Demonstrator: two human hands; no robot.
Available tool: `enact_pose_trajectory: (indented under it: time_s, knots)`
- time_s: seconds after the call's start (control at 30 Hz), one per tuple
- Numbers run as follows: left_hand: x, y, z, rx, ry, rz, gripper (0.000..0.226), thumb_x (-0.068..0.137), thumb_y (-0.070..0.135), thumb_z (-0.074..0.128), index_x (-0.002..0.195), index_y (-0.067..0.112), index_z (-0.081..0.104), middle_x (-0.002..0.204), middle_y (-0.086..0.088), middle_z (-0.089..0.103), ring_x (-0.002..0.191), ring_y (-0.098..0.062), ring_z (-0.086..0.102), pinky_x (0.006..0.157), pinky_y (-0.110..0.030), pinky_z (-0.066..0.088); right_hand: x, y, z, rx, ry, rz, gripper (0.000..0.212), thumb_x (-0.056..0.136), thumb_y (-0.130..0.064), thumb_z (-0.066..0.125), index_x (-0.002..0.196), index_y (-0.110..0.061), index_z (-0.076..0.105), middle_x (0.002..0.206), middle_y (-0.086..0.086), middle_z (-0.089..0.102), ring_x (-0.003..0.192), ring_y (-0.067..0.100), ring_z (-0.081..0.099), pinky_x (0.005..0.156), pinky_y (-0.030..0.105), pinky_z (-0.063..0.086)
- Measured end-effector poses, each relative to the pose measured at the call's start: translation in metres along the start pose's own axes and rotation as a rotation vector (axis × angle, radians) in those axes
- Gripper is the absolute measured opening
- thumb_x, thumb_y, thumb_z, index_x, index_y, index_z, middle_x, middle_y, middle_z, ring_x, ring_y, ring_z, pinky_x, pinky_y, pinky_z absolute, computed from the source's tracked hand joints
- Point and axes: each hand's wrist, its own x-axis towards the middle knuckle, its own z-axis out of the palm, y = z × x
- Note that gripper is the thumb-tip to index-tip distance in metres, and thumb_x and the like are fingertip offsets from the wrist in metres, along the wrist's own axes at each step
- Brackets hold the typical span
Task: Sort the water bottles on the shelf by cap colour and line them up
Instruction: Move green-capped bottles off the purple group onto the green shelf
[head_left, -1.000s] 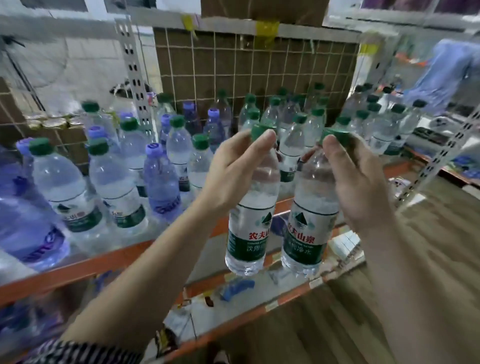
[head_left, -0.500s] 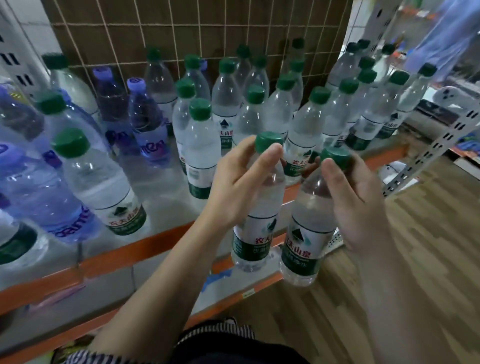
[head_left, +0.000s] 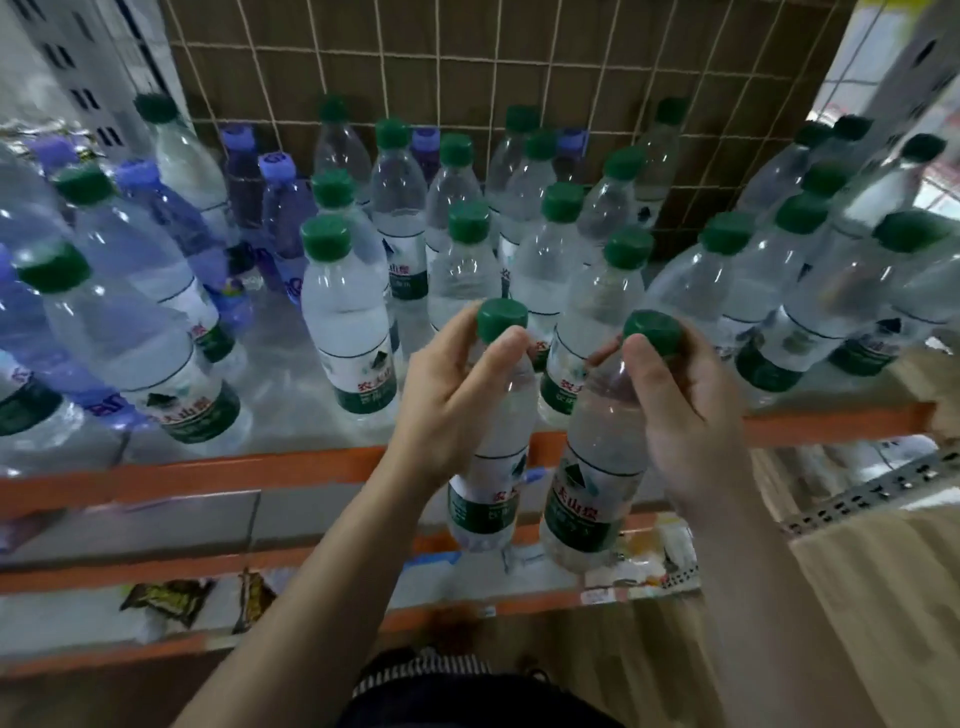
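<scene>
Bottles (head_left: 348, 312) crowd the back and both sides of the shelf (head_left: 283, 410). A bare gap sits near the front, between the left and middle bottles.

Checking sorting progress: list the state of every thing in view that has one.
Left hand: grips left bottle at neck.
Right hand: grips right bottle at neck.
Both bottles: green-capped, roughly upright, off the shelf.
Green-capped shelf bottles: standing, closed, unsorted at left.
Purple-capped bottles: standing, closed, left and rear, among green.

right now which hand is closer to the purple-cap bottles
Left. The left hand, gripping a green-cap bottle, is right of the purple-cap bottles and nearer the camera; the right hand, gripping a second bottle, is even farther right.
</scene>
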Motion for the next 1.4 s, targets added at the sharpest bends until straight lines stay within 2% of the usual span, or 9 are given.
enact_pose_trajectory:
  time_s: [0.1,0.23,0.33,0.47,0.57,0.77,1.0,1.27,1.4]
  knots:
    - [-0.007,0.001,0.012,-0.006,0.138,0.017,0.026,0.092,0.038,0.048,0.095,0.017,0.062,0.09,-0.001,0.068,0.083,-0.019,0.065,0.072,-0.03,0.052,0.007,0.005,-0.014,0.021,-0.105,-0.028,0.017,0.095,-0.045,0.054,0.095,-0.029,0.06,0.086,-0.009,0.067,0.083,0.012,0.064,0.083,0.034,0.053]
    - [-0.002,0.012,0.025,0.022,0.334,0.066,0.031,0.093,0.037,0.048,0.099,0.009,0.059,0.091,-0.004,0.066,0.086,-0.022,0.063,0.079,-0.038,0.053,0.009,0.011,-0.026,0.089,-0.205,-0.045,0.023,0.094,-0.039,0.051,0.1,-0.019,0.059,0.09,-0.01,0.069,0.088,0.009,0.066,0.083,0.023,0.052]
    - [0.009,0.018,0.033,0.165,0.374,0.123,0.031,0.095,0.035,0.047,0.1,0.006,0.057,0.088,-0.001,0.063,0.082,-0.016,0.06,0.076,-0.032,0.051,0.008,0.013,-0.032,0.123,-0.248,-0.038,0.027,0.095,-0.039,0.05,0.102,-0.015,0.059,0.092,-0.008,0.069,0.091,0.01,0.066,0.083,0.022,0.052]
    - [0.023,0.013,0.044,0.334,0.381,0.181,0.032,0.095,0.041,0.048,0.101,0.01,0.054,0.092,-0.013,0.065,0.082,-0.025,0.062,0.076,-0.043,0.051,0.008,0.017,-0.039,0.168,-0.284,-0.015,0.029,0.093,-0.038,0.05,0.102,-0.011,0.059,0.092,0.0,0.068,0.089,0.016,0.066,0.08,0.02,0.051]
    - [0.029,0.01,0.051,0.386,0.43,0.223,0.038,0.092,0.052,0.04,0.099,0.016,0.052,0.092,-0.009,0.066,0.08,-0.018,0.061,0.074,-0.029,0.049,0.009,0.019,-0.04,0.188,-0.292,-0.024,0.032,0.092,-0.044,0.054,0.1,-0.014,0.059,0.092,0.003,0.066,0.089,0.02,0.064,0.079,0.022,0.052]
    - [0.038,-0.005,0.059,0.464,0.422,0.251,0.047,0.092,0.053,0.039,0.099,0.01,0.057,0.087,-0.003,0.062,0.072,-0.014,0.056,0.066,-0.02,0.043,0.013,0.025,-0.044,0.196,-0.31,-0.04,0.029,0.089,-0.045,0.052,0.098,-0.019,0.059,0.087,-0.005,0.064,0.084,0.015,0.062,0.079,0.028,0.052]
    - [0.043,-0.009,0.06,0.602,0.476,0.252,0.047,0.096,0.04,0.05,0.121,0.0,0.053,0.104,-0.004,0.059,0.093,-0.007,0.052,0.084,-0.009,0.037,0.019,0.027,-0.043,0.186,-0.348,-0.067,0.03,0.09,-0.044,0.051,0.096,-0.016,0.058,0.084,0.0,0.062,0.082,0.022,0.06,0.075,0.028,0.05]
    - [0.036,0.002,0.042,0.791,0.441,0.307,0.056,0.095,0.031,0.057,0.137,-0.005,0.047,0.122,-0.014,0.057,0.112,-0.023,0.056,0.096,-0.036,0.05,0.025,0.026,-0.032,0.219,-0.42,-0.075,0.022,0.095,-0.034,0.052,0.097,-0.013,0.058,0.083,0.001,0.062,0.081,0.015,0.06,0.073,0.023,0.05]
    - [0.021,0.005,0.021,0.82,0.447,0.369,0.037,0.095,0.019,0.059,0.125,-0.004,0.06,0.114,-0.012,0.062,0.107,-0.02,0.06,0.091,-0.033,0.052,0.027,0.018,-0.014,0.237,-0.436,-0.094,0.016,0.095,-0.027,0.05,0.098,-0.013,0.057,0.081,-0.015,0.064,0.081,0.002,0.061,0.073,0.016,0.047]
